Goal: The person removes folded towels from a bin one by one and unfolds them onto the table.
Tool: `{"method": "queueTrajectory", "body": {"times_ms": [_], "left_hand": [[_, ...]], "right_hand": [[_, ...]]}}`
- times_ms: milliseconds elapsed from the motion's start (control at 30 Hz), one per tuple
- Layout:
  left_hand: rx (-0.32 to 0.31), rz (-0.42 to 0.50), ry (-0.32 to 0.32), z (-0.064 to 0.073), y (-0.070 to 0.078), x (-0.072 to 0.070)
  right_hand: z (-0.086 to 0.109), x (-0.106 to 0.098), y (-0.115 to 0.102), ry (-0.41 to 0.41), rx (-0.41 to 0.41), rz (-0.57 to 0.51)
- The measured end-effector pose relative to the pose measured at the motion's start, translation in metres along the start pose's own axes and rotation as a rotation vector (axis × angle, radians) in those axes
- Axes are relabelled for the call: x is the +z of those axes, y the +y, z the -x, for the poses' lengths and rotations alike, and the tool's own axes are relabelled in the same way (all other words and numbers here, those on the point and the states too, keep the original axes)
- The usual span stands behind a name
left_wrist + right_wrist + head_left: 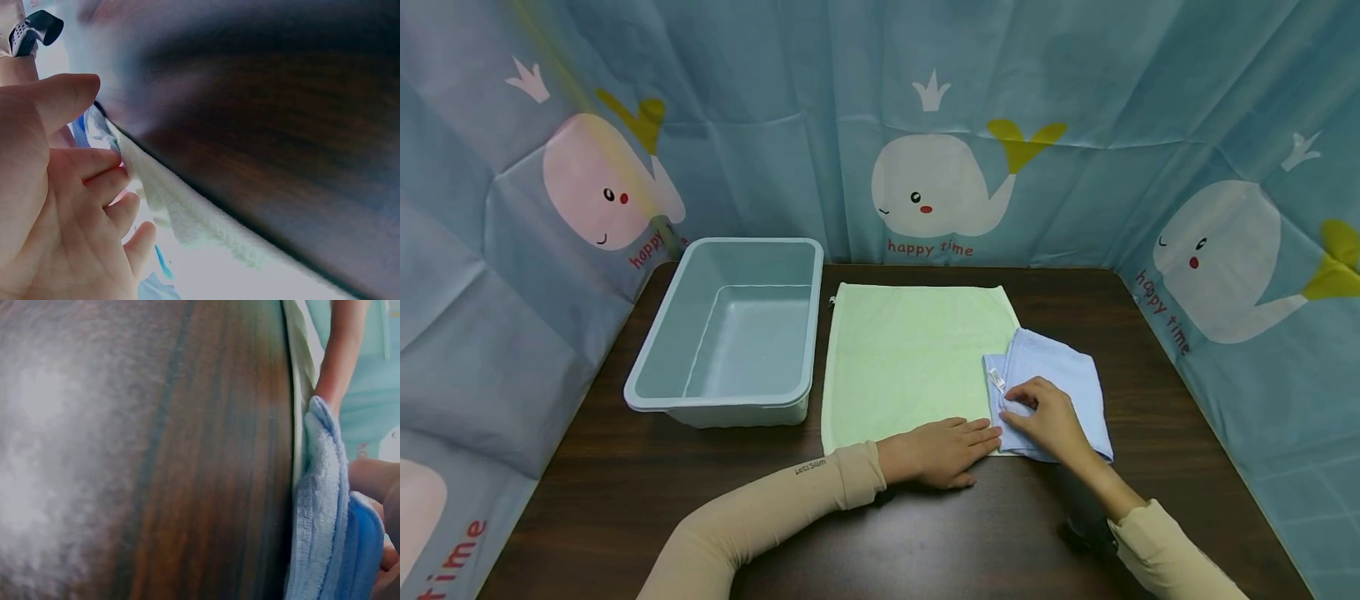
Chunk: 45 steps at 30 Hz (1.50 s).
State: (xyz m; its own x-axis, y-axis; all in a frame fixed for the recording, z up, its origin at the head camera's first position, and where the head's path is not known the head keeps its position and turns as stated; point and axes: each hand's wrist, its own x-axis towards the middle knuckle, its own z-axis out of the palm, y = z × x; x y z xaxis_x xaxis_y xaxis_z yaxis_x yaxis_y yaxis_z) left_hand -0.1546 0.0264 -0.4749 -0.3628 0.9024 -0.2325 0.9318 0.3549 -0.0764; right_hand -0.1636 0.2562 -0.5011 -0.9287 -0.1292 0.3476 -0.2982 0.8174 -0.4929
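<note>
A light green towel point(910, 358) lies spread on the table, and a folded light blue towel point(1063, 367) with a white tag point(997, 380) overlaps its right side. My left hand point(943, 454) lies over the green towel's near edge, fingers extended, its fingertips at the blue towel's near left corner. On the blue towel, beside the tag, is my right hand point(1048, 417) with bent fingers. Thumb and index tips stand slightly apart there; whether cloth is pinched between them cannot be seen. In the right wrist view, layered blue cloth point(322, 506) partly hides that hand.
Left of the green towel stands a pale blue plastic basin point(805, 396). The dark wooden table point(895, 550) is bordered at the back and sides by a blue curtain point(760, 167) printed with whales.
</note>
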Motion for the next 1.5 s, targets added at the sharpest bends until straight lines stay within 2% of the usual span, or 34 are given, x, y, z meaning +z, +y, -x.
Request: {"method": "queueTrajectory", "body": {"times_ms": [167, 333, 467, 700, 867, 1033, 1233, 1500], "left_hand": [[-0.003, 0.0, -0.007, -0.001, 0.0, 0.0], [-0.003, -0.004, -0.013, -0.001, 0.0, 0.0], [-0.005, -0.01, -0.016, -0.001, 0.0, 0.0], [0.0, -0.003, 0.014, -0.003, 0.0, 0.001], [0.002, 0.008, 0.02, -0.006, 0.001, 0.001], [-0.006, 0.009, 0.005, -0.007, 0.002, 0.0], [-0.007, 0.011, -0.001, -0.006, 0.003, 0.0], [-0.009, 0.01, -0.009, -0.008, 0.001, 0.001]], "right_hand": [[-0.001, -0.002, 0.002, 0.014, 0.017, -0.037], [-0.001, -0.002, 0.007, 0.034, 0.097, -0.119], [0.0, -0.004, 0.009, 0.031, 0.147, -0.14], [0.001, -0.012, 0.01, 0.016, 0.196, -0.144], [0.0, -0.021, 0.012, 0.027, 0.237, -0.203], [0.001, -0.042, 0.018, 0.077, 0.316, -0.23], [0.006, -0.074, 0.031, 0.185, 0.502, -0.275], [0.019, -0.109, 0.061, 0.342, 0.684, -0.337]]}}
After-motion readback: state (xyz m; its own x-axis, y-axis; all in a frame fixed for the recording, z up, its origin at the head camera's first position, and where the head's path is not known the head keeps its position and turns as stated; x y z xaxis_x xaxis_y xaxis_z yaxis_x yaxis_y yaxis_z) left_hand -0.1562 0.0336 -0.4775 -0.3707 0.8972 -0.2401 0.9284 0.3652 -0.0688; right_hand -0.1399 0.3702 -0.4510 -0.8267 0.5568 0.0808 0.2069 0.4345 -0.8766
